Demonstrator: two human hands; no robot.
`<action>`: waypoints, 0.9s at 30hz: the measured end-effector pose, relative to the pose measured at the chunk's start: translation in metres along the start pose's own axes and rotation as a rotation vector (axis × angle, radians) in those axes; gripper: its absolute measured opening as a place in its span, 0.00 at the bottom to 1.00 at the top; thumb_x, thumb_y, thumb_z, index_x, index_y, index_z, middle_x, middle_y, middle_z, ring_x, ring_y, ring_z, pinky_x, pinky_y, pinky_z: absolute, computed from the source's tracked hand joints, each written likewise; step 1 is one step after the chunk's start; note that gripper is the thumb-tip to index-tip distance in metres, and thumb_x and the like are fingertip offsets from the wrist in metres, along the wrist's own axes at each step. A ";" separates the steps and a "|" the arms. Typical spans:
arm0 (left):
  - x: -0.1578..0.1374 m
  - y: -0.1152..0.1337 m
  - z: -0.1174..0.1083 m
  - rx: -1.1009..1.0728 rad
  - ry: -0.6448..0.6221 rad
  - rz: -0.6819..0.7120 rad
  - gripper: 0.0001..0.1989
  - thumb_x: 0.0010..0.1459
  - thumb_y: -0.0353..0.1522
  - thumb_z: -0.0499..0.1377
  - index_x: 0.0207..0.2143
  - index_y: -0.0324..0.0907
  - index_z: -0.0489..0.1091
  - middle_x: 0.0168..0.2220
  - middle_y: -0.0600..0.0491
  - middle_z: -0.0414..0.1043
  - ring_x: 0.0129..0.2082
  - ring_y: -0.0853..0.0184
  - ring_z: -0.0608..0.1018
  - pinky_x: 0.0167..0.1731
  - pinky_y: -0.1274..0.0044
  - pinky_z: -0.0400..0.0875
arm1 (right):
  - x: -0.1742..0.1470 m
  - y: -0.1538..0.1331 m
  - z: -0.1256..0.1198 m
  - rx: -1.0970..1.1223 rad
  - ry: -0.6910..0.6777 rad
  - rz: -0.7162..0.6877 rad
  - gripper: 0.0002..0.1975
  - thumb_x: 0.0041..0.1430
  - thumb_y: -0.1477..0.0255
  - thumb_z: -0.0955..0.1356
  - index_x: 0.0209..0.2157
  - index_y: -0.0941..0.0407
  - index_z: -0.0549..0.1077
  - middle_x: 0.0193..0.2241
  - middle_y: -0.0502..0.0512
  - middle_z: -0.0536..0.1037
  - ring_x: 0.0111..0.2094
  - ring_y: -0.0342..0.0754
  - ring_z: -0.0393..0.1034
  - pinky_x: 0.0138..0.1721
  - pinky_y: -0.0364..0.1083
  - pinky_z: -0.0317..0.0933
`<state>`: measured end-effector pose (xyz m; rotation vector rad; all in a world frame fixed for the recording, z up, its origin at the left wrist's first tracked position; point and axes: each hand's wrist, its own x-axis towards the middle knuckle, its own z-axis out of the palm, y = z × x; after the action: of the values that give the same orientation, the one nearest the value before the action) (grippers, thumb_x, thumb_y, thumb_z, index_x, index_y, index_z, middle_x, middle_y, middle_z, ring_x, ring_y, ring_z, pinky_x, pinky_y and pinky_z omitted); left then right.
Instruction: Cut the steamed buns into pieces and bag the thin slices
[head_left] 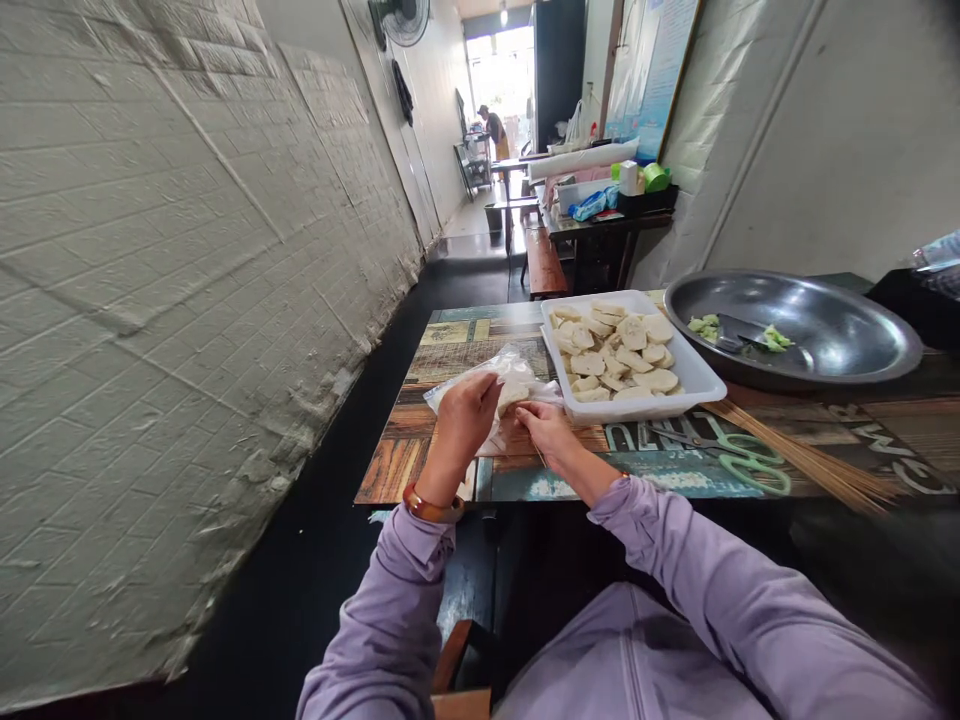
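My left hand (466, 415) is closed, its fingers pinched at the clear plastic bag (508, 362) on the table. A pale, cream-coloured food slice (514, 394) shows at the bag, between my two hands. My right hand (551, 432) is closed in a pinch at the lower edge of that slice. A thin stick, apparently a bamboo skewer, runs below its fingers; the rest of it is hidden. Just beyond my right hand stands a white plastic tray (651, 408) filled with many similar pale slices (616, 350).
Green-handled scissors (754, 462) and a fanned bundle of bamboo skewers (814, 460) lie right of my hands. A large metal basin (847, 345) holds chopped greens and a blade. A white brick wall (187, 300) stands left. Far back, a person (495, 130) bends beside a table.
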<state>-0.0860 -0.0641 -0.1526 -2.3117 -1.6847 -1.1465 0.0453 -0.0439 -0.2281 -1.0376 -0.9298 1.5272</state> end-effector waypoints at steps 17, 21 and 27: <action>-0.007 -0.001 0.010 -0.067 -0.013 0.001 0.17 0.66 0.36 0.51 0.24 0.41 0.66 0.22 0.55 0.65 0.24 0.71 0.65 0.27 0.78 0.58 | -0.001 0.004 -0.018 0.090 -0.013 0.183 0.11 0.51 0.71 0.71 0.39 0.57 0.75 0.22 0.44 0.71 0.16 0.35 0.53 0.14 0.36 0.39; -0.007 -0.001 0.010 -0.050 -0.025 -0.015 0.16 0.66 0.36 0.52 0.26 0.41 0.70 0.24 0.54 0.69 0.25 0.69 0.69 0.29 0.78 0.60 | 0.011 0.001 -0.017 0.107 0.038 0.137 0.11 0.53 0.70 0.70 0.40 0.56 0.74 0.24 0.44 0.72 0.19 0.36 0.56 0.16 0.36 0.42; -0.009 0.000 0.015 -0.049 -0.061 -0.060 0.14 0.64 0.38 0.54 0.33 0.40 0.75 0.27 0.53 0.73 0.27 0.69 0.72 0.30 0.78 0.63 | 0.008 -0.003 -0.025 0.098 0.016 0.127 0.08 0.52 0.71 0.70 0.36 0.56 0.74 0.26 0.47 0.76 0.23 0.40 0.66 0.20 0.37 0.53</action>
<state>-0.0796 -0.0645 -0.1687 -2.3641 -1.7787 -1.1519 0.0689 -0.0338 -0.2347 -1.0526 -0.7826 1.6502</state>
